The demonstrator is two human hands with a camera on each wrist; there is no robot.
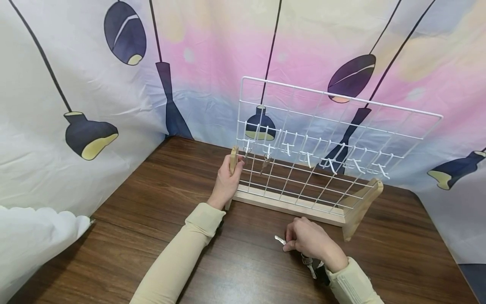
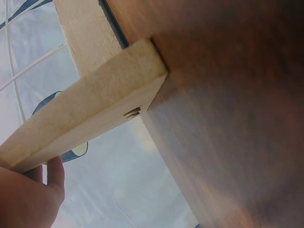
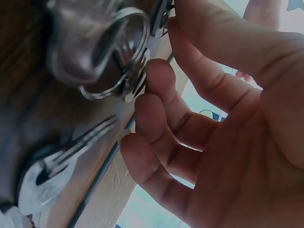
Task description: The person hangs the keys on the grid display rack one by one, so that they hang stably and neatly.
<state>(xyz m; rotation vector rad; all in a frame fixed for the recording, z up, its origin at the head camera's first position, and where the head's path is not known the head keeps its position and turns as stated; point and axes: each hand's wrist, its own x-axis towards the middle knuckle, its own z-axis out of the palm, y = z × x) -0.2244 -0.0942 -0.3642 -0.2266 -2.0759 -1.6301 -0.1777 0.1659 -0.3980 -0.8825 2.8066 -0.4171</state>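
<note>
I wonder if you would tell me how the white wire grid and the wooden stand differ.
The grid is white wire, while the stand is pale wood.
The grid is an open mesh of thin bars; the stand is made of thick, solid pieces.
The grid carries white hooks, whereas the stand is gripped at its left side piece by the left hand.
Both form one rack.

On our brown wooden desk point(image 1: 235, 261), we see silver metal keys point(image 1: 309, 263) before the white wire rack with a wooden base point(image 1: 288, 204); the patterned cloth curtain point(image 1: 212, 50) hangs behind.
</note>
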